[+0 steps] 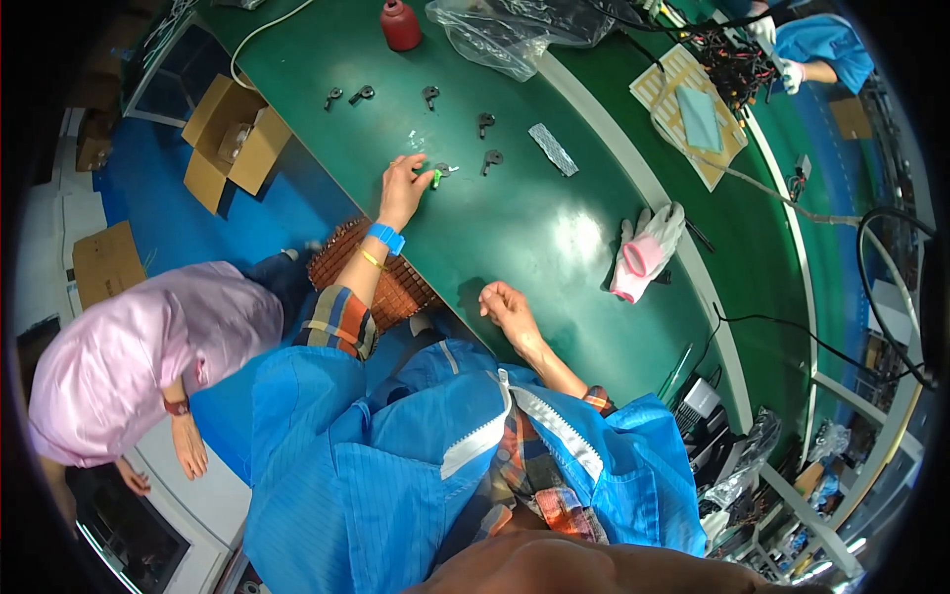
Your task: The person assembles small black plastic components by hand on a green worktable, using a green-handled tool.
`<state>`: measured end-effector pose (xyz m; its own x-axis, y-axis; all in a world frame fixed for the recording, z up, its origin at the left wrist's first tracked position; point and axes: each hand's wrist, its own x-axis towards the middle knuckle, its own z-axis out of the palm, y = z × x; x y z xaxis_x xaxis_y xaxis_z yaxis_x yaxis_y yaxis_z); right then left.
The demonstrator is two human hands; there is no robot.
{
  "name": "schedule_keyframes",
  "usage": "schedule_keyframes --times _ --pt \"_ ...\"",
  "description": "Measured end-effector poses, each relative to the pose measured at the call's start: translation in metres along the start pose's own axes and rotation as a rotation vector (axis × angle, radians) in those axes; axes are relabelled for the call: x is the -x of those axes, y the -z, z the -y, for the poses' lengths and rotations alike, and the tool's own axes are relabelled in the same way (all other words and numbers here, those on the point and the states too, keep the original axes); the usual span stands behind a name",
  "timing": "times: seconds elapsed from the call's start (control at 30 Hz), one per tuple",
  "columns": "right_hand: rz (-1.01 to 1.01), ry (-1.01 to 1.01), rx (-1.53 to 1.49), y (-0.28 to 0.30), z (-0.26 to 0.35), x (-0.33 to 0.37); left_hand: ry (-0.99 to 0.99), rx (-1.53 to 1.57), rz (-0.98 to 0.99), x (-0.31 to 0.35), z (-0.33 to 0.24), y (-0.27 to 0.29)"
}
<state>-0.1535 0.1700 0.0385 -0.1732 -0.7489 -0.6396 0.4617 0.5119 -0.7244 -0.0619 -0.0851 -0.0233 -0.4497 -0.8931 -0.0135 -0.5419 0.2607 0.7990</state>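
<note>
My left hand (pixel 402 190), wearing a blue wristband, is over the green worktable (pixel 396 257) with thumb and fingertips apart. By its thumb tip lies a small dark part with a bright green piece (pixel 437 178); I cannot tell whether they touch. Several similar black parts, each with a round head and short stem, lie beyond, among them a single black part (pixel 492 158) to the right. Nearer my body, my right hand (pixel 509 313) is held close to the tabletop with its fingers curled in. Whatever those fingers may hold is hidden.
A silvery strip (pixel 552 149) and white-and-pink gloves (pixel 645 255) lie on the right. A red bottle (pixel 400 26) and clear plastic bag (pixel 515 40) are at the back. An open carton (pixel 236 144) stands left; a person in pink (pixel 158 346) is close by. A raised rail (pixel 604 129) edges the table.
</note>
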Motion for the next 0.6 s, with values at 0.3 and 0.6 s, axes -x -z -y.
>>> schedule_keyframes --times 0.3,0.6 --pt "0.212 -0.089 0.181 -0.078 -0.013 -0.040 0.337 -0.022 -0.328 0.115 0.127 0.098" --pt "0.293 -0.254 -0.029 -0.164 -0.054 -0.110 0.724 -0.002 -0.050 0.226 0.223 0.144"
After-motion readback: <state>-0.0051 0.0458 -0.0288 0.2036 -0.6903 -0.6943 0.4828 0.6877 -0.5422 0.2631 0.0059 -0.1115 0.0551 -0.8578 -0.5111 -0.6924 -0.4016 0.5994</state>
